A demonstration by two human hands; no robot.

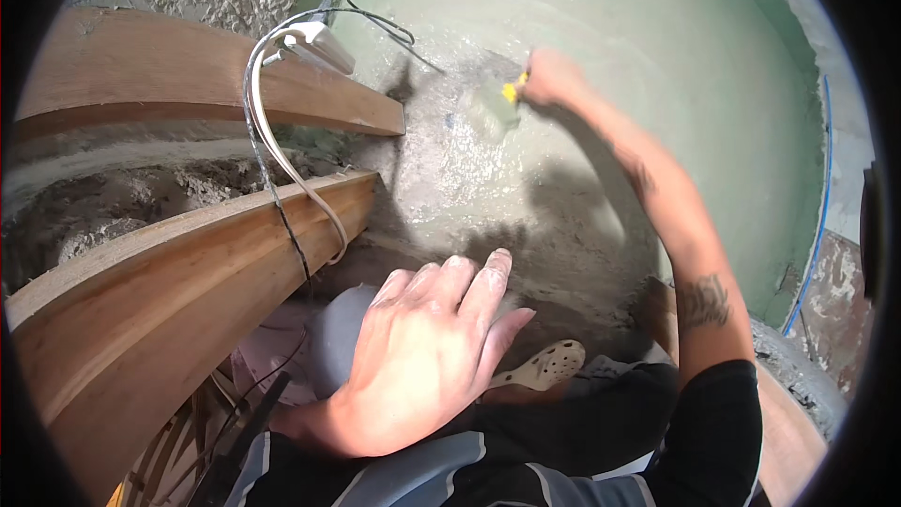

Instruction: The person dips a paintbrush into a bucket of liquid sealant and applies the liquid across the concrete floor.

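My right hand [552, 78] is closed around the yellow handle of a brush [511, 91]. The brush's pale head is smeared by motion and lies against the wet floor surface. Around it, a glossy whitish-green coating [563, 0] covers the floor, with a greyer, shiny wet patch [450, 160] to the left of the brush. Nearer to me, my left hand [422, 347] hovers palm down, its fingers stretched and thumb apart, holding nothing. Pale residue marks its fingertips. A rounded grey object [338, 338] is partly hidden behind that hand.
Two wooden boards, an upper one [206, 75] and a lower one [188, 291], reach in from the left. A white electrical box [321, 45] with looping cables hangs by the upper board's end. A beige clog [544, 368] is below; a blue line [818, 235] runs along the right edge.
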